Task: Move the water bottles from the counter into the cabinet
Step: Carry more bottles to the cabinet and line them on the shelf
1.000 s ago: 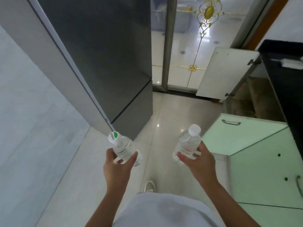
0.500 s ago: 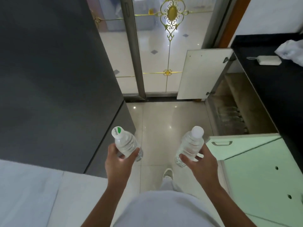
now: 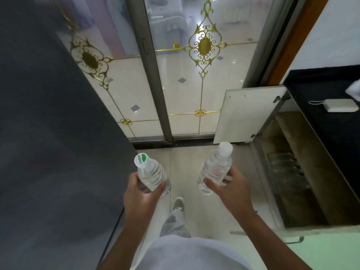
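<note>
Near the lower middle of the frame the left hand (image 3: 143, 193) has its fingers and thumb curled around the lower half of a clear water bottle (image 3: 152, 175) whose white cap carries a green mark; the bottle tilts up and to the left. Just right of it, apart from it, the right hand (image 3: 231, 189) grips a second bottle (image 3: 216, 168) with a plain white cap, fingers wrapped around its lower body, and this one leans up and to the right. Both bottles are held in the air above the pale tiled floor (image 3: 194, 158). At the right of the frame the cabinet (image 3: 315, 182) stands with its white door (image 3: 251, 114) swung open, and a row of clear bottles (image 3: 286, 168) lies blurred inside. Above it runs the black counter (image 3: 331, 137) with a small white box (image 3: 341, 105) on it. A dark fridge (image 3: 48, 133) fills the left side, and a glass door (image 3: 185, 75) with gold ornament takes up the top centre.
</note>
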